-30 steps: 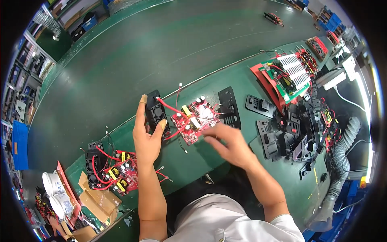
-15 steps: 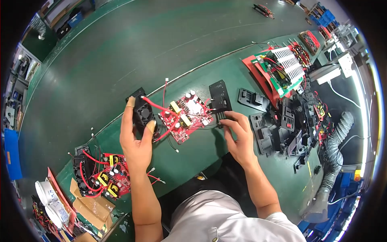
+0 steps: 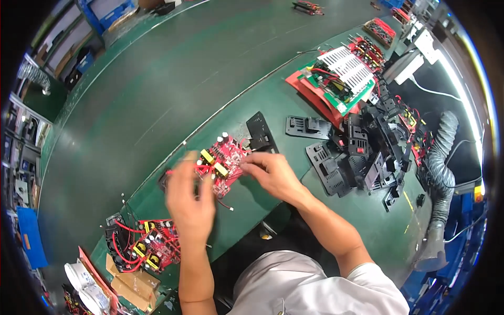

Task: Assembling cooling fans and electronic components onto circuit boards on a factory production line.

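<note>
A red circuit board (image 3: pixel 231 157) with yellow transformers lies on the green bench in front of me. My left hand (image 3: pixel 190 205), blurred by motion, is over the board's left end, thumb and fingers apart. It mostly hides a black fan panel (image 3: pixel 163 181), whose edge shows beside the fingers. At the board's right edge my right hand (image 3: pixel 270 176) has thumb and forefinger pinched on it; the exact contact is partly covered. Just beyond that hand a black slotted end panel (image 3: pixel 260 132) lies against the board's far right side, with thin wires between them.
Another red board (image 3: pixel 160 244) with a fan sits at the near left, by a cardboard piece (image 3: pixel 134 286) and white spools (image 3: pixel 86 286). To the right are black panels (image 3: pixel 331 168), a green board with a silver heatsink (image 3: pixel 346 68) and a grey duct hose (image 3: pixel 443 157).
My left hand has moved off its grip on the fan panel, toward the board. My right hand has gone left from the black end panel to the board's edge. The view has shifted.
</note>
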`<action>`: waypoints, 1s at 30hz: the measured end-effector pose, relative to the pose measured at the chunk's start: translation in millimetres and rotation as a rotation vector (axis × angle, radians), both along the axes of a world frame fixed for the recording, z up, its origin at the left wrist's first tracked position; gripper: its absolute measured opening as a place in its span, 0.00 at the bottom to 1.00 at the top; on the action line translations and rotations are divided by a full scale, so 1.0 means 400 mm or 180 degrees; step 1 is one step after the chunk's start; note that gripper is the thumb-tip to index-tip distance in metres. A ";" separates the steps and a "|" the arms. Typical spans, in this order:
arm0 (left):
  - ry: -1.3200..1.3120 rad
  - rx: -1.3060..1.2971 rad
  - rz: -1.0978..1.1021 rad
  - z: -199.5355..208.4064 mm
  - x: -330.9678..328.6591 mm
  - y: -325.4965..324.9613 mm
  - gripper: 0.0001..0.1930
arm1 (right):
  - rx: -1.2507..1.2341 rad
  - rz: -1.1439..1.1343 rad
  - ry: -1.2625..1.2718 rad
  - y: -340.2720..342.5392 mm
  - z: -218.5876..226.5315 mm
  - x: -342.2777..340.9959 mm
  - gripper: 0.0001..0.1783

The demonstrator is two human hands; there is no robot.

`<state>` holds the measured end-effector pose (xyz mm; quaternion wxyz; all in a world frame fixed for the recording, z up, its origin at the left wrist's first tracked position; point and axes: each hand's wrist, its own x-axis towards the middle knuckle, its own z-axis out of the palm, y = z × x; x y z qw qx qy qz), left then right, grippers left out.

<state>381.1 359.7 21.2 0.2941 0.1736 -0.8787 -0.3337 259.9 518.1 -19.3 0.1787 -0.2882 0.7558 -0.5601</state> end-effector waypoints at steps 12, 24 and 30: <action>-0.0105 -0.0173 -0.1508 -0.103 -0.069 0.032 0.07 | -0.0184 -0.0469 -0.0861 0.036 -0.033 0.063 0.10; 0.0096 0.0118 -0.1582 -0.092 -0.074 0.016 0.09 | -0.0306 -0.0055 -0.2246 0.028 -0.025 0.016 0.07; 0.0065 0.0166 -0.1474 -0.100 -0.076 0.011 0.08 | -0.0096 -0.0738 -0.0118 0.064 0.013 0.040 0.14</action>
